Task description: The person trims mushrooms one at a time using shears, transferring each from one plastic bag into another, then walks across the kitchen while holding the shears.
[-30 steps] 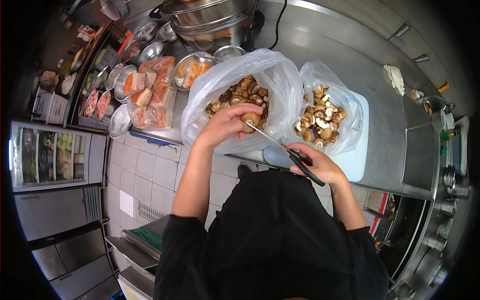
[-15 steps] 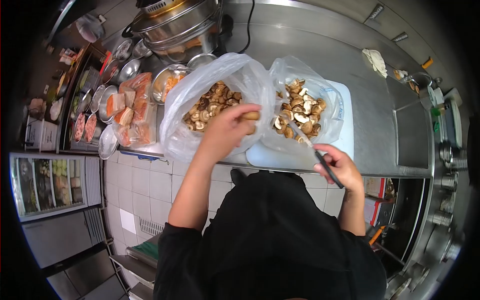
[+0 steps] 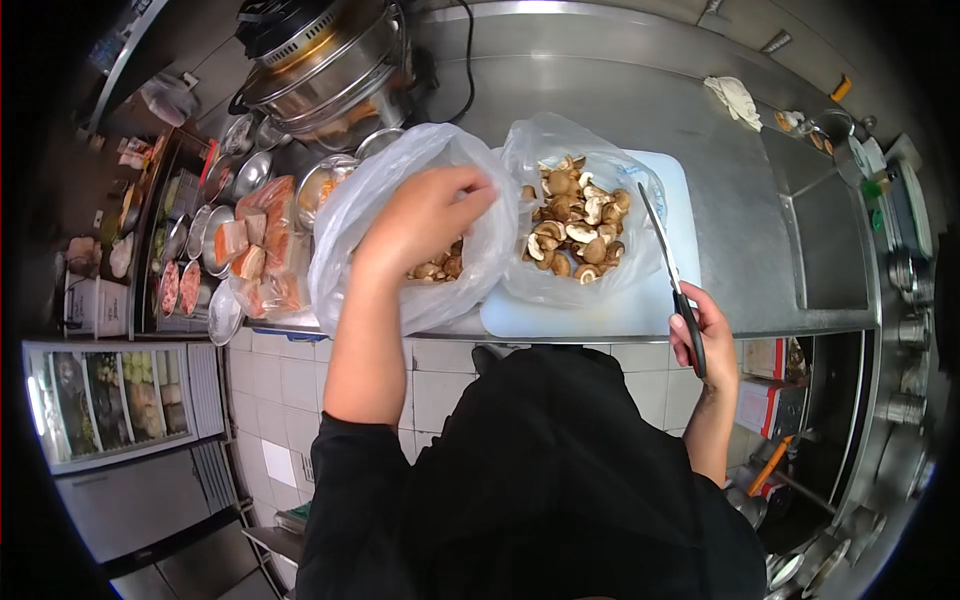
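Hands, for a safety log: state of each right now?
Left hand: at the left bag; grip cannot be told.
Right hand: closed on the knife.

Pale floor tiles run between a steel counter and a glass-fronted fridge.

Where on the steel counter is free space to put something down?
Bare steel counter lies between the cutting board and the sink basin, and behind the right mushroom bag, from the black cord to the white cloth. The left end is crowded: packed meat, metal bowls and a metal pot.
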Motion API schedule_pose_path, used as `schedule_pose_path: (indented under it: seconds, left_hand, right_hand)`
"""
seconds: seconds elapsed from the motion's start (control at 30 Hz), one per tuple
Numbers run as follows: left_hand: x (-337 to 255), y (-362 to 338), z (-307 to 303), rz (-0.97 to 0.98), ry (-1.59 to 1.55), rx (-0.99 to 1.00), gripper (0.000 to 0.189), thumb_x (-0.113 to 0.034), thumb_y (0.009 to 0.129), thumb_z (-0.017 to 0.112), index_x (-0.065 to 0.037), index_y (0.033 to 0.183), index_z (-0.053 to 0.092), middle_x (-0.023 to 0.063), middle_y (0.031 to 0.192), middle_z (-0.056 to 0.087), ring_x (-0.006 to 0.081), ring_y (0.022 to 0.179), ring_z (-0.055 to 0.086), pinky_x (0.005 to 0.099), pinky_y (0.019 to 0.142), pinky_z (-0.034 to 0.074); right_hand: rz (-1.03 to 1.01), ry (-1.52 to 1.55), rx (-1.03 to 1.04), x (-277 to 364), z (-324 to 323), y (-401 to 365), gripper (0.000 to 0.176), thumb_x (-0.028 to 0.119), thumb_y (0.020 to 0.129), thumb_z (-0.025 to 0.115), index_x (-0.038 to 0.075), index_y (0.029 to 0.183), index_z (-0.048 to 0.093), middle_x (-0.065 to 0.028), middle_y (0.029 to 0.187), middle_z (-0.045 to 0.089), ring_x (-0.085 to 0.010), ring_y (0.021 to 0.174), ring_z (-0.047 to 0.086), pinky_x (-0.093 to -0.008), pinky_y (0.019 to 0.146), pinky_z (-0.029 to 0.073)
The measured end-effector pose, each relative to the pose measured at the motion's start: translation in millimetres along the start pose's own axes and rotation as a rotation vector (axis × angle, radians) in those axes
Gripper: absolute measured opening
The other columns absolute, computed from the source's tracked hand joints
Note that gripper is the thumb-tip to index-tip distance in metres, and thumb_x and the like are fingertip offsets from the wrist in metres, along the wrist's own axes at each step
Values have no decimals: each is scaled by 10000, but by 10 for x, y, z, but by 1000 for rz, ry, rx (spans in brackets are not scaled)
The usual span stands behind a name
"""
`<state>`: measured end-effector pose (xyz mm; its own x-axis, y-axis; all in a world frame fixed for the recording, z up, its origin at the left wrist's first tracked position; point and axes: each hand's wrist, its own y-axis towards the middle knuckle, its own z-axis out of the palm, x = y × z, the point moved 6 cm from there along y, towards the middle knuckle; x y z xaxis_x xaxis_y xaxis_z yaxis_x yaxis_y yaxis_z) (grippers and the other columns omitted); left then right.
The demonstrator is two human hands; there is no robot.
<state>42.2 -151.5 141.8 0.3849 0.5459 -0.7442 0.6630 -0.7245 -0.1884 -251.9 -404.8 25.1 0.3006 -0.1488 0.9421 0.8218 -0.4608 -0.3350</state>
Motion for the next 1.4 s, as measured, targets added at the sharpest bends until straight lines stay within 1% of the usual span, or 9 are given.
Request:
schedule_pose_path:
  seconds: [0.03,0.1,0.3,0.5,0.57,0.63,0.7,0.9,1.4]
  left_hand:
    - [170,-53,-68,-8,3,-9,328,-294,947,654,-48,1164,664,75,973,716,175,707,669,333,646,526]
    - [798,-73,-15,-212,357,-30,399,-338,891,672,-6,1112,681,181,1081,711,366,913,688,456,829,521]
    - [1565,51,288,-196,377,-346,351,-305,860,668,-23,1067,691,227,1209,660,360,1106,628,456,968,479]
    - [1984,108,136,-276,-24,-381,291,-217,908,611,-15,1107,675,169,1001,692,324,812,706,398,739,564]
    - [2159,57,200,-312,-584,-305,281,-182,960,554,-13,1168,640,137,991,694,238,787,718,327,640,573]
    - [1993,-74,178,-314,-622,-293,285,-160,995,506,-7,1212,607,115,986,681,198,772,721,275,594,573]
    - [1791,-200,205,-313,-838,-293,252,-139,1012,512,6,1189,617,129,957,672,197,745,711,288,637,593]
    - [1540,-361,251,-197,-852,-287,264,-138,1007,520,15,1197,620,122,935,678,200,727,715,278,613,579]
    - [1532,-438,266,-292,-770,-231,227,-146,1001,556,15,1120,663,78,879,672,163,612,671,273,579,572]
  right_hand:
    - [-13,28,27,-3,5,-9,544,124,904,737,52,1401,526,-10,655,592,-68,428,489,-230,372,342]
    - [-29,24,59,50,58,-3,560,112,899,738,51,1410,517,-6,652,579,-65,435,483,-230,381,345]
    - [-127,-12,298,326,529,134,586,53,870,752,58,1410,524,23,645,545,-48,474,482,-215,434,356]
    - [-164,-206,412,442,1102,261,588,60,844,790,71,1385,559,79,653,496,-25,565,503,-210,544,381]
    - [-137,-311,393,384,1243,269,581,122,837,807,84,1367,573,19,710,592,-79,643,574,-245,632,445]
    - [-368,-523,338,394,1417,263,574,199,834,811,95,1351,585,-78,862,696,-178,726,653,-304,706,508]
    - [-335,-614,347,407,1551,240,572,243,828,794,102,1344,589,-152,1048,716,-276,842,696,-350,786,539]
    - [-633,-899,263,381,1800,287,569,223,816,755,130,1354,595,-164,1100,704,-332,899,687,-409,788,550]
    - [-642,-1005,323,371,1998,288,596,189,802,718,160,1378,570,-134,942,660,-338,827,664,-438,722,542]
